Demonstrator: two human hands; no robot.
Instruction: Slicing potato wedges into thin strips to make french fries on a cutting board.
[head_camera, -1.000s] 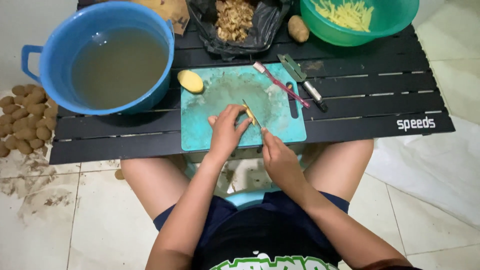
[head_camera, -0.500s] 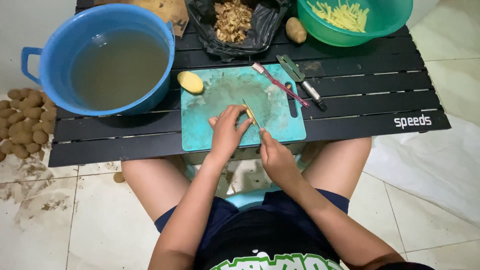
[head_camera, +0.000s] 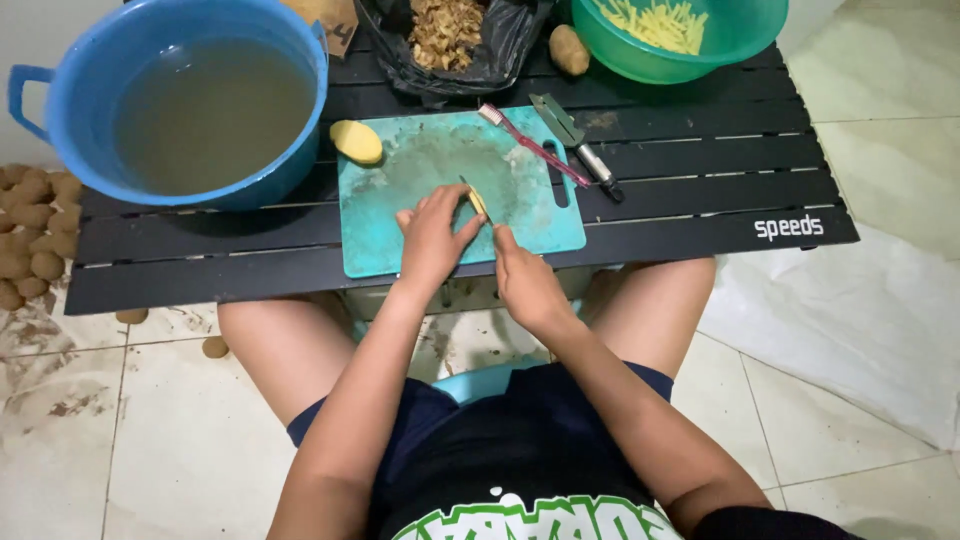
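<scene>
On the teal cutting board (head_camera: 400, 240) a potato piece (head_camera: 479, 202) is pinned under curled left-hand fingers (head_camera: 432, 236) and sliced by the knife (head_camera: 468, 188) gripped in the right hand (head_camera: 524, 279) — strips already fill the green bowl (head_camera: 745, 45) beyond the board, one peeled potato (head_camera: 356, 141) waits at its far-left corner.

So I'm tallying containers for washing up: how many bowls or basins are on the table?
2: a blue basin of murky water at the table's far left, and a green bowl of potato sticks at far right. None seem hidden.
</scene>
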